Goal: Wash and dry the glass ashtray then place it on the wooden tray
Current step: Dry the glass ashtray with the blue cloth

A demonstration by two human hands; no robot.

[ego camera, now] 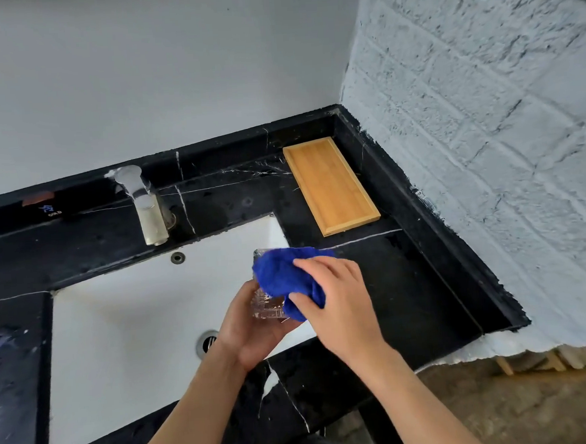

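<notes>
Drying: glass ashtray point(267, 305) gripped in left hand point(253, 330), blue cloth point(284, 277) pinched by right hand point(337, 301); wooden tray point(332, 185) lies beyond right fingers, nearer that hand.

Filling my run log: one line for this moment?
stage: drying | left hand: holds glass ashtray | right hand: wipes with blue cloth | wooden tray: empty

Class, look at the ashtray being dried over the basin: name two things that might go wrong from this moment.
1. The glass ashtray rests in only the left hand while the right hand rubs it with the blue cloth; if wet, it might slip and break in the sink.
2. The cloth hides much of the ashtray, so damp spots may be missed and wet the wooden tray.
</notes>
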